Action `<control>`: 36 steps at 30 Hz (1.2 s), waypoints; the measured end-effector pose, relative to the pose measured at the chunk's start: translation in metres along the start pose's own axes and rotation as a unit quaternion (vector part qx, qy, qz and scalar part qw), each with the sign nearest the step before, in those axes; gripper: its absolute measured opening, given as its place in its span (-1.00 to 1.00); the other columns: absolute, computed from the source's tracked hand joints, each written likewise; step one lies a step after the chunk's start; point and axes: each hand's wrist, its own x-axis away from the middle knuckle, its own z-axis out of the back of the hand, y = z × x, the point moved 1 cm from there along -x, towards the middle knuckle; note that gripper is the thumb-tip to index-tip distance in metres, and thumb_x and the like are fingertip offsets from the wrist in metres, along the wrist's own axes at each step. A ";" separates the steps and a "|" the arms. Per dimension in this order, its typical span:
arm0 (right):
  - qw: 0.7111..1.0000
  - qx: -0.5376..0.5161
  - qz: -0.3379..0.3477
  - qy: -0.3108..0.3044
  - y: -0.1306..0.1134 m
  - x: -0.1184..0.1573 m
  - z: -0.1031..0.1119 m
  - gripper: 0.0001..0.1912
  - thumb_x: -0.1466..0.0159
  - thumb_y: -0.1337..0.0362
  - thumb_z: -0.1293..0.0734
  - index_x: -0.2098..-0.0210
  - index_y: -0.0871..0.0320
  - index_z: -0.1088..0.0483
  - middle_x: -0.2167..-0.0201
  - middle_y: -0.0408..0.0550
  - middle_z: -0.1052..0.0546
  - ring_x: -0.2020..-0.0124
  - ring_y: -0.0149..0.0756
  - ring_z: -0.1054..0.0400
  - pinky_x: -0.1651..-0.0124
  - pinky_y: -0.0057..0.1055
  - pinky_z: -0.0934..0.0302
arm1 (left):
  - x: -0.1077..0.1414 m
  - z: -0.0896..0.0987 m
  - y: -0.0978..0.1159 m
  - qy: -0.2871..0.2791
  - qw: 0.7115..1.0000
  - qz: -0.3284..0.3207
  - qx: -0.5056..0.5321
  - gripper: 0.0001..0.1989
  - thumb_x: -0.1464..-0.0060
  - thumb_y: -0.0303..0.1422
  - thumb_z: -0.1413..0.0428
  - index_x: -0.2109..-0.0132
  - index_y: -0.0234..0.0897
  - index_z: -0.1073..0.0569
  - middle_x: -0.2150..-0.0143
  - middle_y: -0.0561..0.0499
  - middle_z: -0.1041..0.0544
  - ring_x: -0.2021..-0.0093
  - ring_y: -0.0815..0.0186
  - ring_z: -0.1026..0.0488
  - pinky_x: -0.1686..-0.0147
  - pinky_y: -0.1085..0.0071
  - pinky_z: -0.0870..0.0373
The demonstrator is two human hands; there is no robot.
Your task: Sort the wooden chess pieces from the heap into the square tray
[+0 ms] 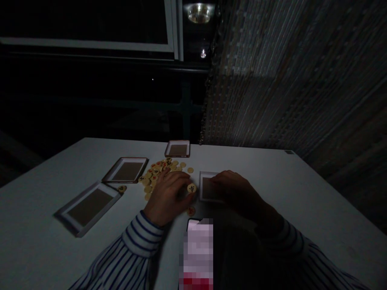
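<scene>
My left hand point(169, 196) pinches a round wooden Chinese chess piece point(191, 188) with a black character between thumb and fingers. Behind and left of this hand spreads a pile of Chinese chess pieces point(155, 172), some marked red, some black, others plain side up. A red-marked piece point(190, 210) lies on the table just below the left thumb. My right hand point(234, 188) is over a shallow white-rimmed box point(204, 199), its fingers bent together and reaching down into it. Darkness hides its fingertips and anything they may hold.
Two shallow boxes, a brown-rimmed one point(146, 164) and a white one point(78, 230), lie at the left. A smaller box point(177, 156) sits near the far edge of the white table point(248, 160). A phone point(193, 225) lies in front. A bead curtain point(256, 80) hangs behind.
</scene>
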 end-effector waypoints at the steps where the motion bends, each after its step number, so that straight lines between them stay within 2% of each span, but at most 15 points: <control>1: 1.000 -0.009 -0.008 0.012 0.001 0.002 0.001 -0.80 -0.22 0.34 -0.13 0.23 0.21 -0.34 0.36 0.00 -0.42 0.33 -0.32 -0.25 0.29 -0.37 -0.12 | -0.002 0.000 0.002 0.000 1.000 -0.001 0.002 -0.79 0.10 -0.38 -0.07 0.22 -0.21 -0.37 0.15 0.01 -0.44 0.09 0.25 -0.32 -0.08 0.06 0.02; 11: 0.984 -0.097 -0.077 0.131 0.020 0.023 -0.014 -0.83 -0.19 0.36 -0.18 0.25 0.22 -0.35 0.34 0.00 -0.44 0.30 -0.31 -0.28 0.25 -0.34 -0.18 | -0.023 -0.008 0.016 0.022 1.000 -0.009 0.016 -0.80 0.06 -0.37 -0.06 0.21 -0.22 -0.35 0.19 0.02 -0.45 0.13 0.28 -0.33 -0.08 0.08 0.04; 18: 0.964 -0.135 -0.105 0.203 0.029 0.033 -0.020 -0.84 -0.18 0.35 -0.19 0.26 0.16 -0.35 0.36 -0.02 -0.45 0.32 -0.33 -0.31 0.27 -0.34 -0.24 | -0.035 -0.028 0.023 -0.001 0.999 -0.014 0.032 -0.85 0.03 -0.35 -0.04 0.24 -0.22 -0.36 0.25 0.05 -0.46 0.16 0.30 -0.35 -0.08 0.10 0.04; 28: 0.957 -0.172 -0.131 0.193 0.036 0.043 -0.029 -0.82 -0.15 0.34 -0.21 0.25 0.17 -0.36 0.37 -0.03 -0.46 0.34 -0.34 -0.34 0.30 -0.36 -0.28 | -0.024 -0.052 0.014 -0.007 1.000 0.014 0.021 -0.83 0.00 -0.29 -0.01 0.24 -0.22 -0.39 0.30 0.04 -0.48 0.22 0.30 -0.38 -0.07 0.14 -0.01; 36: 0.941 -0.240 -0.199 0.132 0.027 0.040 -0.032 -0.79 -0.14 0.31 -0.24 0.23 0.16 -0.39 0.33 -0.03 -0.50 0.35 -0.33 -0.37 0.32 -0.36 -0.28 | -0.021 -0.058 0.018 -0.009 0.999 -0.019 0.050 -0.85 -0.01 -0.37 -0.01 0.21 -0.18 -0.38 0.29 0.09 -0.49 0.23 0.35 -0.38 -0.08 0.15 0.02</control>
